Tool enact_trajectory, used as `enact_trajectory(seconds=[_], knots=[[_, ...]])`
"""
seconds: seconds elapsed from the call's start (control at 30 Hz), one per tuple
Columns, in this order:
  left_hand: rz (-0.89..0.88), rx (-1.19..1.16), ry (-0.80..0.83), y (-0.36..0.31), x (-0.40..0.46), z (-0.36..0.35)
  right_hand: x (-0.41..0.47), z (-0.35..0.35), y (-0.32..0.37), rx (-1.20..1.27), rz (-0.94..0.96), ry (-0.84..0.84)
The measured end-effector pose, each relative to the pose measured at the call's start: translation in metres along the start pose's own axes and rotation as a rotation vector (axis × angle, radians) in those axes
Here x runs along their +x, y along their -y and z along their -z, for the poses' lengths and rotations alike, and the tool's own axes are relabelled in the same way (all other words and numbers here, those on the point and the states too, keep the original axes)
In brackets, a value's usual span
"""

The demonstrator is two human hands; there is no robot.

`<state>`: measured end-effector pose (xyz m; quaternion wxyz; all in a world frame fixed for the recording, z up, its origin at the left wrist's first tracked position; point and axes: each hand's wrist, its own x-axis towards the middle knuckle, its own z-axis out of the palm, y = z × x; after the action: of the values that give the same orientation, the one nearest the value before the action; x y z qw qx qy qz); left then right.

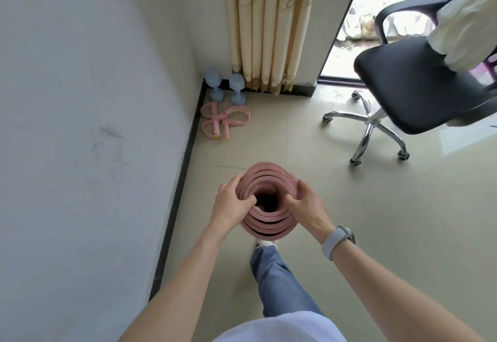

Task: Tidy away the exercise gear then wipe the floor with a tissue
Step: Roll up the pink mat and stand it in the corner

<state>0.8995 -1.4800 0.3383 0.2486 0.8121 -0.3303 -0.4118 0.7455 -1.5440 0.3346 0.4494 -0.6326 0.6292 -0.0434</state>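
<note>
I see both arms reaching out from the bottom of the view toward a rolled pink exercise mat (265,207), which stands on end and is seen from above, its coiled layers and dark hollow core facing me. The left hand (232,201) grips the roll at its 9 o'clock side, fingers curled over the outer layers and the thumb hooked in toward the core. The right hand (306,205) grips the 3 o'clock side the same way, fingers wrapped over the rim and thumb tucked inward. A pale grey watch (337,242) sits on the right wrist. I cannot tell whether the lower end of the mat touches the tiled floor (376,220).

At 6 o'clock from the mat I see a leg in blue jeans (279,282) and the tip of a white shoe (265,244), just beneath the roll.

Up at 11 o'clock from the mat, in the corner where the white wall (80,99) meets the beige curtain (269,26), two light blue dumbbells (224,88) stand upright side by side. Just in front of them a pink skipping rope (223,119) lies bundled on the floor beside the dark skirting.

At 2 o'clock a black swivel chair (419,83) on a chrome wheeled base stands well apart from the mat, with a pale cloth (468,16) draped over its seat and back.
</note>
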Motion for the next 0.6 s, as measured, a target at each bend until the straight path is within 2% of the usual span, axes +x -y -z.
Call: enact_trajectory(seconds=[0.33, 0.6], knots=[[-0.042, -0.048, -0.009, -0.139, 0.159, 0.023, 0.173, 0.092, 0.088, -0.037, 0.050, -0.056], [-0.069, -0.073, -0.003, -0.217, 0.329, 0.039, 0.345, 0.122, 0.158, -0.049, 0.024, -0.091]])
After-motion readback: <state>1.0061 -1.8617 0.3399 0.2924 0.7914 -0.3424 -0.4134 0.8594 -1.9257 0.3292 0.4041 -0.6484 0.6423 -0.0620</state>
